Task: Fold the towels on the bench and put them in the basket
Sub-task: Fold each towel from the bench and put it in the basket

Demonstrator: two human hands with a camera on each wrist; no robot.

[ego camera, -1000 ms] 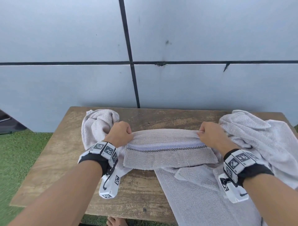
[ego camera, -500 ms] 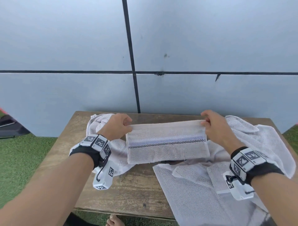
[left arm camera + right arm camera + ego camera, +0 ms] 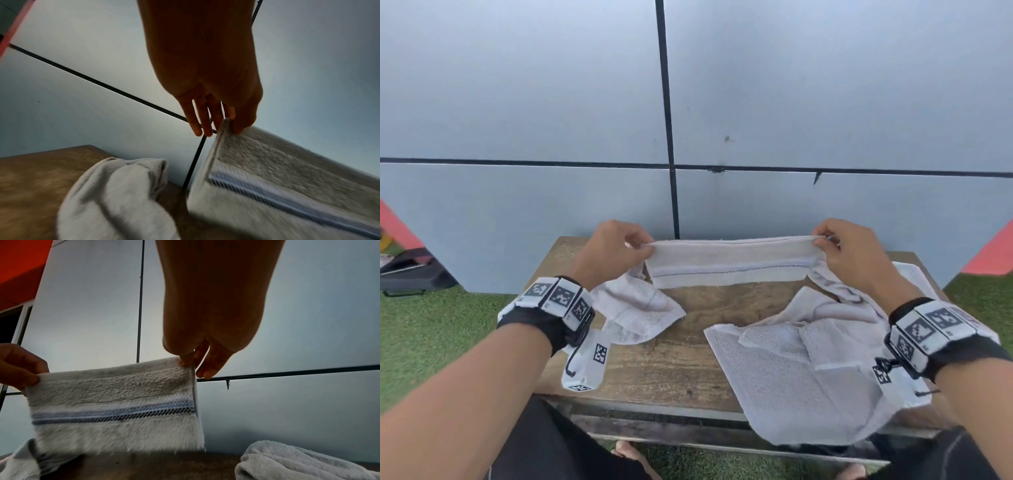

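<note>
A small pale grey towel (image 3: 729, 262) with a blue and black woven stripe hangs stretched in the air above the wooden bench (image 3: 681, 356). My left hand (image 3: 616, 248) pinches its left top corner, and my right hand (image 3: 849, 250) pinches the right top corner. In the right wrist view the towel (image 3: 115, 405) hangs folded double, its lower edge just above the bench. The left wrist view shows my thumb and fingers (image 3: 232, 123) clamped on the towel's (image 3: 277, 175) corner. No basket is in view.
A crumpled white towel (image 3: 637, 308) lies on the bench at the left. A larger grey towel (image 3: 808, 370) spreads over the right side and hangs off the front edge. A grey panelled wall (image 3: 688, 120) stands right behind the bench. Green turf (image 3: 431, 335) surrounds it.
Both hands have lifted the striped towel off the bench and away from me, pulling it taut. The towel now hangs clear of the other towels.
</note>
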